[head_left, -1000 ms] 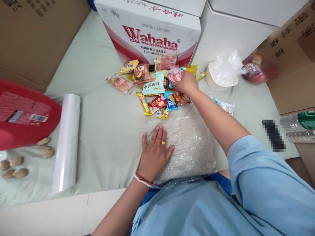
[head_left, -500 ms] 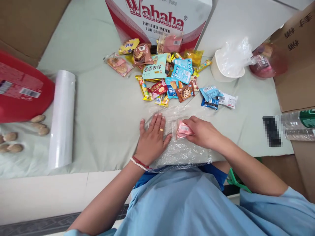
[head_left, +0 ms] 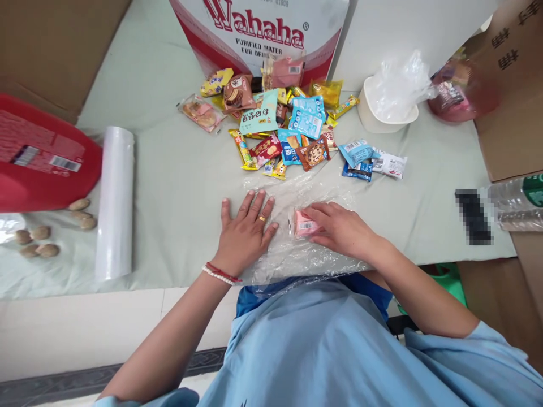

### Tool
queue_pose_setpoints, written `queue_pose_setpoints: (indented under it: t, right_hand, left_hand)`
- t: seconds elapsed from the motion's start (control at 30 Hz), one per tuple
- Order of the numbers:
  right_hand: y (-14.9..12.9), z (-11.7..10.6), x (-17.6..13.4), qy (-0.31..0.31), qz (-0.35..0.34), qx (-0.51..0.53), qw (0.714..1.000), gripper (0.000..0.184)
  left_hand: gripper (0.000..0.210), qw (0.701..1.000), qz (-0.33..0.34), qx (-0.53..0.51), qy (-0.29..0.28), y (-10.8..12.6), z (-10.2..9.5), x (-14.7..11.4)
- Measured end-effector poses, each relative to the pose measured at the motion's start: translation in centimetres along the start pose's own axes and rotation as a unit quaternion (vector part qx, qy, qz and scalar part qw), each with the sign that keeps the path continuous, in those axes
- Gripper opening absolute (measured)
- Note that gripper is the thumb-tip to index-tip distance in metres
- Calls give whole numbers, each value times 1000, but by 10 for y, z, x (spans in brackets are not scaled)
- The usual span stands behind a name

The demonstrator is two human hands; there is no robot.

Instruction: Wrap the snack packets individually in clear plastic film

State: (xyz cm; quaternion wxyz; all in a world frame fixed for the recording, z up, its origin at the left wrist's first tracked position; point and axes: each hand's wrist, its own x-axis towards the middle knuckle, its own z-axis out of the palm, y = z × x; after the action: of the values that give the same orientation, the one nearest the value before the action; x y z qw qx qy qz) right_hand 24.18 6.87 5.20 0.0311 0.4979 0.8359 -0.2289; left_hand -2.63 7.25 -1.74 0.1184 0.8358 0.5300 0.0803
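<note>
Flat on the table near its front edge lies a clear plastic bag [head_left: 282, 254], wrinkled and thin. My left hand [head_left: 245, 232] rests palm down with fingers spread, at the left side of the bag. My right hand [head_left: 345, 230] is closed on a small pink snack packet [head_left: 304, 224], which has a barcode label and sits on the bag. Its fingers cover the packet's right part. Beyond the hands is a heap of wrapped snacks [head_left: 259, 116] in several colours. Right of the heap lies a small group of blue and white packets [head_left: 360, 158].
A roll of clear plastic bags [head_left: 114, 203] stands left, beside walnuts [head_left: 41, 233] and a red container [head_left: 46, 155]. A Wahaha carton [head_left: 263, 28] is behind the snacks. At right are a white bowl [head_left: 384, 116] with plastic in it and clear bottles [head_left: 511, 206].
My left hand has slid left across the bag, away from the packet. My right hand still holds the pink packet, turned slightly. The camera view has shifted a little.
</note>
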Motion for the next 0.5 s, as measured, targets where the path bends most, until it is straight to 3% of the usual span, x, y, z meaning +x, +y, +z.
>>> queue_pose_setpoints:
  t: [0.23, 0.5]
  right_hand:
    - [-7, -9, 7, -45, 20, -57, 997, 50]
    - [-9, -7, 6, -51, -24, -92, 994, 53]
  left_hand:
    - [68, 999, 10, 26, -34, -1, -1, 0]
    - [67, 1000, 11, 20, -22, -1, 0, -1]
